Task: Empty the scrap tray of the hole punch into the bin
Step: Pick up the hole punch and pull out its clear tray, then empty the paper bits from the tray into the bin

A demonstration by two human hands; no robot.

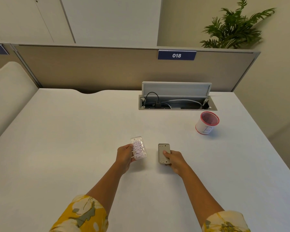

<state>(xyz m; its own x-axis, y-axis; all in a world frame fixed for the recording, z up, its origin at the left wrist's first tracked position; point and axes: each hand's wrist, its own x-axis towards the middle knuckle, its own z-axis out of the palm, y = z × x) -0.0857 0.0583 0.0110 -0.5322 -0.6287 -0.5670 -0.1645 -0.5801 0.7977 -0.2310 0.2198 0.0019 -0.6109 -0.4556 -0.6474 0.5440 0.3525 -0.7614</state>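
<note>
My left hand (125, 156) grips a clear plastic scrap tray (138, 147), held level above the white desk and full of pale lilac paper dots. To its right my right hand (174, 160) holds the grey hole punch (164, 152), bottom side up, with its metal base and small holes showing. The tray and the punch are apart, with a gap of desk between them. The bin (207, 123), a small white cup with a red rim and a letter B on its side, stands on the desk at the far right, well beyond the punch.
An open cable hatch (177, 102) with cords is set into the white desk (74, 139) behind the bin. A beige partition with a label 018 (176, 55) closes off the back. A potted plant (233, 29) stands behind it.
</note>
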